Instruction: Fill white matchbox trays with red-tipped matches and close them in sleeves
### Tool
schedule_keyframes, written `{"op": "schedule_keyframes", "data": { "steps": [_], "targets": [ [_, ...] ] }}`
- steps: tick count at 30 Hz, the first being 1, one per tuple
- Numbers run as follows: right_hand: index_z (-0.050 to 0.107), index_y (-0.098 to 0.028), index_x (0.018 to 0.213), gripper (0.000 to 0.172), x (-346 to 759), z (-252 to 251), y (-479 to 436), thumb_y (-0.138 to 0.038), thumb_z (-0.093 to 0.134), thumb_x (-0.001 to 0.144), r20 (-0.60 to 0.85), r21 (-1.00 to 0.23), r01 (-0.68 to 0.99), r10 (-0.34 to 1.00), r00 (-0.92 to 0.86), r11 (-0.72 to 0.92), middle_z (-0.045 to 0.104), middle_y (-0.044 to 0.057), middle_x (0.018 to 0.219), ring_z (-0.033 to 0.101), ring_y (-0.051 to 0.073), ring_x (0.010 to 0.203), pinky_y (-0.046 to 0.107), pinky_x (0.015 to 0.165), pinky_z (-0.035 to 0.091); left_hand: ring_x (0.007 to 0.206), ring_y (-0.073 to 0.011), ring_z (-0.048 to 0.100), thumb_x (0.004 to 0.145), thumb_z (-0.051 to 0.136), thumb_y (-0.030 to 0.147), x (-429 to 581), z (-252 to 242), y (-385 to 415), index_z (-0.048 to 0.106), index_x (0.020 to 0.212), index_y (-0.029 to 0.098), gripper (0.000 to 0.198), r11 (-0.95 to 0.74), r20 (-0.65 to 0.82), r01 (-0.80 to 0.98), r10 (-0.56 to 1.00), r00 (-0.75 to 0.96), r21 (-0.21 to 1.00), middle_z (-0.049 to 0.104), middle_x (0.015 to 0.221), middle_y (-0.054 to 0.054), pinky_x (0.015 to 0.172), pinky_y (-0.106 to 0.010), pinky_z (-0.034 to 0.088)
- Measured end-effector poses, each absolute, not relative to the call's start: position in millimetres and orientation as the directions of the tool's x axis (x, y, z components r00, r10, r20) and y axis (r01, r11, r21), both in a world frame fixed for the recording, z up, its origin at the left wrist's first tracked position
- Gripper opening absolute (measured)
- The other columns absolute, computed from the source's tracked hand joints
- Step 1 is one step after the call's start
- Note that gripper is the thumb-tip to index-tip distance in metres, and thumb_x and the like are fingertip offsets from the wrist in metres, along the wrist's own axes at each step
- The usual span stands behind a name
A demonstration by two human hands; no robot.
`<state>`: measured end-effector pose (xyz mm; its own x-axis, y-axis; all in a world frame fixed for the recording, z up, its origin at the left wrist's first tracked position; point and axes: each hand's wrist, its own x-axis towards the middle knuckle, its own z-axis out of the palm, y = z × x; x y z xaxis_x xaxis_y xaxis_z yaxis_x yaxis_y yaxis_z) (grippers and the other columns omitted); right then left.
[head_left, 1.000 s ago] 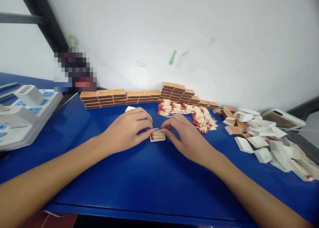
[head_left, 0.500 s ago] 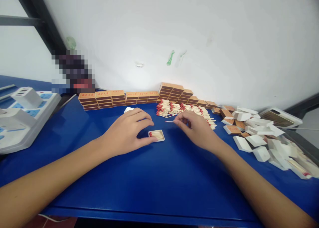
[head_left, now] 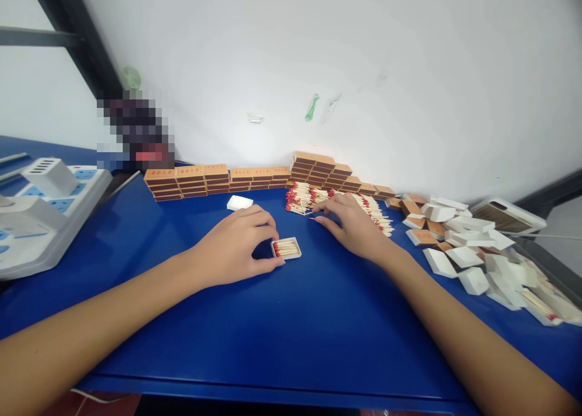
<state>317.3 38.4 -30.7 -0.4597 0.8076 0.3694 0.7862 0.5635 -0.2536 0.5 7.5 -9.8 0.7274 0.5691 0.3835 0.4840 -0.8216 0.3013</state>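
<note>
My left hand (head_left: 248, 246) has its thumb and fingers round the left end of a small white tray (head_left: 299, 248) of red-headed matches. Farther right, my right hand (head_left: 348, 222) is at the near edge of a large heap of matches (head_left: 302, 196), with its thumb and forefinger apart. One red match head (head_left: 311, 218) shows beside the right thumb tip, and the rest of that match is hidden. Behind my left hand lies another white tray (head_left: 239, 203), apparently with nothing in it.
Stacked orange matchboxes (head_left: 186, 182) line the wall. Loose white trays (head_left: 468, 231) and orange sleeves (head_left: 422, 237) are piled at the right, near a phone-like object (head_left: 509, 214). A white power strip (head_left: 77, 222) with plugs stands at the left.
My right thumb and fingers have spread from their pinch on a match, and the fingers reach farther towards the heap. The left hand has shifted slightly, uncovering more of the rear white tray.
</note>
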Motion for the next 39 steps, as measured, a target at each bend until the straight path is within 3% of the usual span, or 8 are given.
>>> {"op": "schedule_keyframes", "data": {
  "steps": [10, 16, 22, 28, 32, 39],
  "targets": [
    [0.067, -0.023, 0.099, 0.028, 319.4, -26.7, 37.1, -0.036, 0.045, 0.113, 0.332, -0.266, 0.793, 0.825, -0.458, 0.548, 0.068, 0.012, 0.103, 0.058, 0.029, 0.098, 0.047, 0.093, 0.046, 0.109, -0.0272, 0.07, 0.097, 0.08, 0.042, -0.3, -9.0, 6.6, 0.079, 0.105, 0.019, 0.024, -0.823, 0.379, 0.488, 0.567, 0.731, 0.29, 0.077, 0.113, -0.009, 0.096, -0.043, 0.057],
    [0.068, -0.023, 0.096, 0.017, 334.9, -21.5, 35.2, -0.035, 0.059, 0.104, 0.289, -0.258, 0.822, 0.852, -0.436, 0.508, 0.068, 0.012, 0.099, 0.059, 0.031, 0.098, 0.047, 0.089, 0.046, 0.107, -0.0272, 0.069, 0.097, 0.08, 0.042, -0.1, -8.9, 7.1, 0.08, 0.106, 0.019, 0.024, -0.812, 0.353, 0.502, 0.582, 0.733, 0.296, 0.076, 0.112, -0.009, 0.095, -0.043, 0.057],
    [0.061, -0.024, 0.084, 0.026, 330.7, -13.6, 24.3, -0.04, 0.056, 0.105, 0.203, -0.296, 0.825, 0.875, -0.439, 0.482, 0.067, 0.011, 0.096, 0.06, 0.029, 0.093, 0.044, 0.084, 0.048, 0.107, -0.0277, 0.069, 0.097, 0.079, 0.041, 0.5, -7.7, 7.3, 0.08, 0.105, 0.017, 0.025, -0.811, 0.347, 0.502, 0.583, 0.734, 0.3, 0.076, 0.111, -0.008, 0.095, -0.044, 0.057],
    [0.057, -0.025, 0.078, 0.027, 305.6, -19.9, 26.6, -0.035, 0.059, 0.102, 0.304, -0.324, 0.907, 0.938, -0.167, 0.267, 0.068, 0.01, 0.087, 0.064, 0.029, 0.089, 0.042, 0.079, 0.046, 0.105, -0.027, 0.069, 0.097, 0.08, 0.04, 0.0, -7.7, 6.4, 0.079, 0.105, 0.018, 0.024, -0.82, 0.356, 0.495, 0.572, 0.739, 0.289, 0.076, 0.111, -0.008, 0.095, -0.043, 0.056],
    [0.056, -0.026, 0.071, 0.031, 291.2, -24.9, 31.9, -0.032, 0.06, 0.101, 0.257, -0.317, 0.935, 0.963, -0.076, 0.158, 0.069, 0.009, 0.08, 0.064, 0.028, 0.084, 0.04, 0.076, 0.044, 0.105, -0.027, 0.068, 0.097, 0.08, 0.041, 0.0, -8.1, 6.4, 0.079, 0.106, 0.017, 0.025, -0.818, 0.355, 0.499, 0.574, 0.738, 0.286, 0.076, 0.112, -0.008, 0.096, -0.043, 0.056],
    [0.058, -0.024, 0.072, 0.042, 282.7, -28.9, 32.3, -0.055, 0.065, 0.1, 0.299, -0.305, 0.95, 0.954, 0.025, 0.071, 0.072, 0.011, 0.086, 0.066, 0.029, 0.085, 0.04, 0.073, 0.044, 0.105, -0.0271, 0.069, 0.098, 0.08, 0.04, 2.7, -7.5, 6.8, 0.079, 0.107, 0.017, 0.025, -0.817, 0.341, 0.501, 0.576, 0.743, 0.286, 0.076, 0.112, -0.009, 0.096, -0.043, 0.055]
  ]
}}
